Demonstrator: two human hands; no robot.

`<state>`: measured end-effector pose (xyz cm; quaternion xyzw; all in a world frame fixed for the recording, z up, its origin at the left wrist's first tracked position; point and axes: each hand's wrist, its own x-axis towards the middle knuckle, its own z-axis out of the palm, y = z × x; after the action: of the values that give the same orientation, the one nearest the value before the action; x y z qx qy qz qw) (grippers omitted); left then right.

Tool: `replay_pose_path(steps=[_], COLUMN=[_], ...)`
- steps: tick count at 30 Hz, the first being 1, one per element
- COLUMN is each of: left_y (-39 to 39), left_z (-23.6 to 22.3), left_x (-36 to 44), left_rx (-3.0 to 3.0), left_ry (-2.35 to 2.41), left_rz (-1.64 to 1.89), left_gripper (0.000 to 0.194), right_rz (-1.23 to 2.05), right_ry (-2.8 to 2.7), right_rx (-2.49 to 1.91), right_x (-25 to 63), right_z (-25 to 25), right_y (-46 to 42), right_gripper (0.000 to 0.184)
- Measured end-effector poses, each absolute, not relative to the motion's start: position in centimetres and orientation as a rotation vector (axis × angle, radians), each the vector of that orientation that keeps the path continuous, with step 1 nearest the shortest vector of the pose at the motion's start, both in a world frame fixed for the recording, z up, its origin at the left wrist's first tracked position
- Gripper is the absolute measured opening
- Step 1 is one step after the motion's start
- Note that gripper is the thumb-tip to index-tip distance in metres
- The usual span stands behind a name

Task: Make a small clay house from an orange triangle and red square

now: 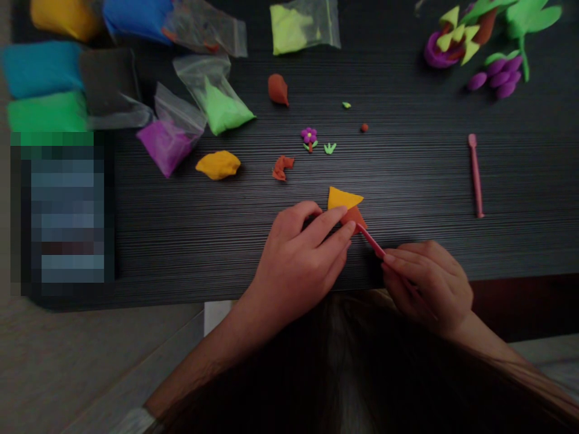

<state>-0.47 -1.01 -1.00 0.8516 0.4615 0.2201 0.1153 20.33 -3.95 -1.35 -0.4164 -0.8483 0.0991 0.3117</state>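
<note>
A flat clay piece, with a yellow triangle [344, 198] above an orange-brown part [355, 218], lies on the dark table. Stretched fingers of my left hand [307, 247] rest on it, covering its lower left; the thumb side is partly hidden. My right hand [427, 283] is closed around a pink clay modelling tool [373, 241], whose tip touches the brown part's right edge. Just beyond are a small purple clay flower [309, 136], a green grass tuft [330, 148] and a torn brown clay scrap [283, 167].
Bags of coloured clay, including purple [167, 144] and light green [224, 108], crowd the left. A yellow clay lump [218, 165] and brown lump [277, 90] sit nearby. Another pink tool [476, 176] lies right, below clay grapes [500, 77]. A pixelated dark-edged device [67, 211] is front left.
</note>
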Motion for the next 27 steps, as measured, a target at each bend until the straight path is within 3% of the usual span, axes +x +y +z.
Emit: replay_pose_path(steps=[27], left_y=[-1.02], left_z=[-1.00], left_x=[-0.43], left_rx=[2.494], left_ry=[1.342], left_rz=[0.625], left_gripper=[0.028], right_rz=[0.255], right_ry=[-2.304], right_rx=[-1.092], right_x=[20.40], right_z=[-1.37], right_y=[-3.99], right_gripper=[0.029])
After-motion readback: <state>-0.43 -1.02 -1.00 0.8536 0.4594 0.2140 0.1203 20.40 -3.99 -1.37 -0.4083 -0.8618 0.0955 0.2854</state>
